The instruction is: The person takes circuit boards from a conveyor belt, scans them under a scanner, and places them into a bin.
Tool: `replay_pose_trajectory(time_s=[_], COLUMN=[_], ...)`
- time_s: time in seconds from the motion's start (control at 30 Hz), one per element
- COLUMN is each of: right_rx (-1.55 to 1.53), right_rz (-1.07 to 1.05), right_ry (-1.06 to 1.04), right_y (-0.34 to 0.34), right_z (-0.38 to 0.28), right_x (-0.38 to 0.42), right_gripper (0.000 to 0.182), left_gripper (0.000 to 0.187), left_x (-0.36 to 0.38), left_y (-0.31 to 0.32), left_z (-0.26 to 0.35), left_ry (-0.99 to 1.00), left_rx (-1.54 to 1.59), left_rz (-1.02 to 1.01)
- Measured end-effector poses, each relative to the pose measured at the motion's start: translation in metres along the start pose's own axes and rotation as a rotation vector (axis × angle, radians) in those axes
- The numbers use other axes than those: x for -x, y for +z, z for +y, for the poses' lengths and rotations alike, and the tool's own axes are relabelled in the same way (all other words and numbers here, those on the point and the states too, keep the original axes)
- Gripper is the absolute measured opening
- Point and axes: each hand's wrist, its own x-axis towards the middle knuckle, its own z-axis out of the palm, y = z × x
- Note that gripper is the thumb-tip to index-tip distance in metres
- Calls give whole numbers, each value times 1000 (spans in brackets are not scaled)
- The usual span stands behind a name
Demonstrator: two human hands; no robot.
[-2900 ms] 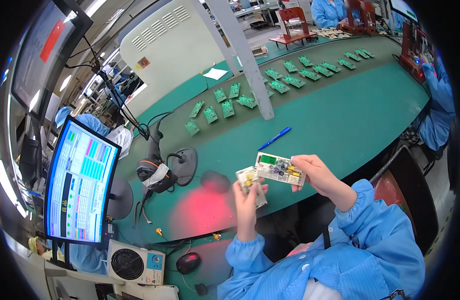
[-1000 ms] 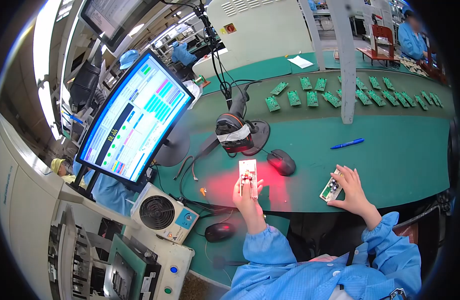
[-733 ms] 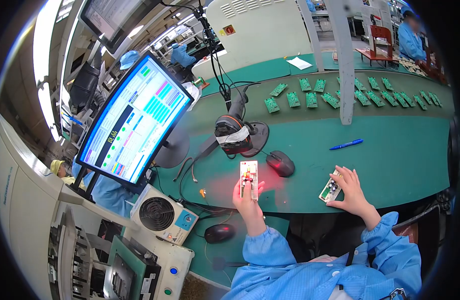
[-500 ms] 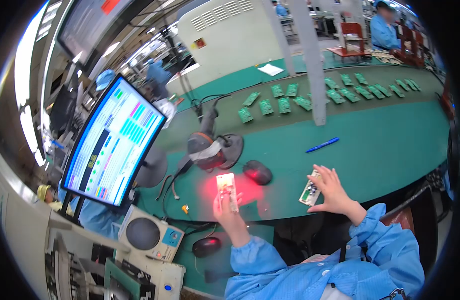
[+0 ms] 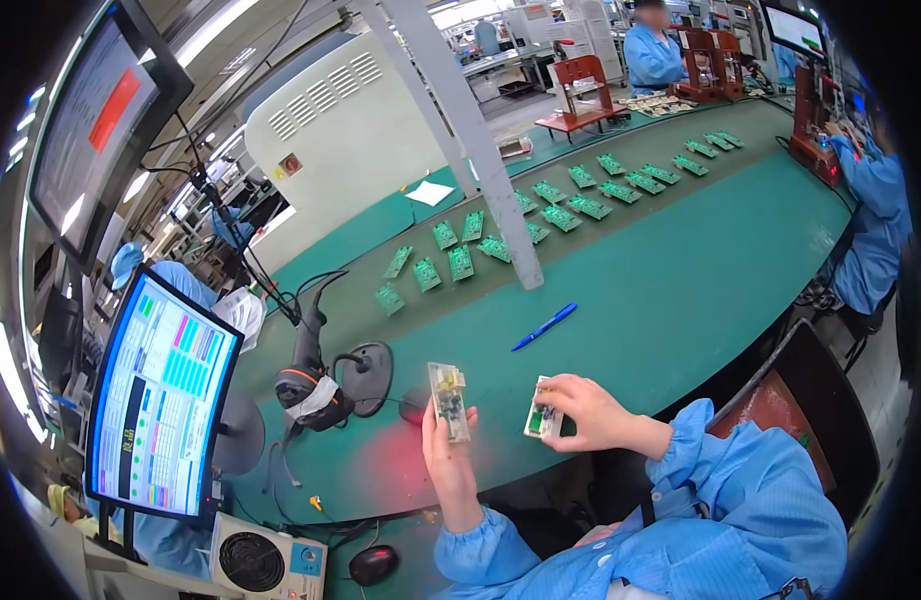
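My left hand (image 5: pixel 451 475) holds a small circuit board in a pale, clear casing (image 5: pixel 448 402), standing nearly upright near the table's front edge. Its fingers are closed around the lower end. To the right, my right hand (image 5: pixel 593 412) pinches a second cased circuit board (image 5: pixel 537 415) between thumb and fingers, and the fingers cover part of it. Left of my hands, a barcode scanner (image 5: pixel 316 395) rests in its stand, and red light falls on the green table (image 5: pixel 631 300) below it. A blue pen (image 5: pixel 545 327) lies beyond the boards.
Several green circuit boards (image 5: pixel 461 263) lie in rows along the far strip, behind a grey post (image 5: pixel 501 200). A monitor (image 5: pixel 161 390) stands at left, with a black mouse (image 5: pixel 374 565) below. A person in blue (image 5: pixel 653 55) works at the back; another (image 5: pixel 876 200) sits at right.
My view has turned to the right. My right hand has closed on the second board, which it was spread over before. The left hand's board has moved right, away from the scanner's red light.
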Motion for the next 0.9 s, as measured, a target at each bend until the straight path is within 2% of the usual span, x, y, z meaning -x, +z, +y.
replay_pose_trajectory(time_s=[0.03, 0.07, 0.13, 0.17, 0.23, 0.33, 0.37, 0.4, 0.43, 0.47, 0.5, 0.53, 0.6, 0.67, 0.73, 0.8, 0.83, 0.87, 0.9], right_rx=[-132, -395, -1013, -1025, -1696, -1634, -1665, -1678, -1489, -1301, -1269, -1238, -1063, -948, -900, -896, -1032, -1027, -1017], right_rz=[58, 64, 114, 100, 143, 94, 58, 51, 1, -41, -27, -12, 16, 86, 91, -68, 45, 50, 84], right_ry=[37, 145, 509, 508, 728, 753, 699, 688, 690, 685, 652, 618, 555, 359, 319, 417, 384, 400, 453], right_y=[-4, -7, -12, -19, -33, -24, -14, -1, 14, 29, 44, 56, 66, 69, 69, 63, 62, 58, 56], right_z=[4, 12, 30, 36, 44, 50, 54, 58, 59, 61, 65, 68, 66, 64, 65, 63, 60, 60, 61], right_x=[-2, -3, -7, -13, -29, -57, -65, -75, -85, -94, -100, -103, -105, -103, -103, -103, -105, -106, -108], right_gripper=[52, 48, 50, 50, 63, 73, 60, 60, 51, 44, 34, 24, 25, 28, 31, 35, 33, 33, 33], left_gripper=[46, 46, 47, 46, 45, 46, 48, 51, 51, 49, 48, 48, 43, 39, 39, 38, 39, 41, 41], left_x=[-6, -14, -39, -54, -89, -160, -193, -224, -246, -267, -286, -300, -328, -358, -384, -392, -388, -383, -382], left_y=[2, 1, -2, 1, 8, 3, -7, -18, -25, -30, -36, -45, -67, -101, -128, -144, -145, -142, -142], left_z=[-2, -3, -8, -9, -9, -19, -29, -37, -39, -38, -37, -36, -31, -30, -29, -35, -34, -31, -31], left_ry=[7, 15, 0, -4, -17, 1, 45, 90, 98, 125, 153, 166, 199, 230, 143, 148, 45, -59, -69], left_rx=[-21, -42, -39, -23, -67, -227, -360, -495, -508, -836, -1162, -1176, -1616, -1888, -1890, -1893, -1941, -1990, -1990], left_rz=[-15, -26, -58, -74, -75, 1, 35, 65, 66, 148, 231, 227, 270, 250, 294, 258, 236, 218, 206])
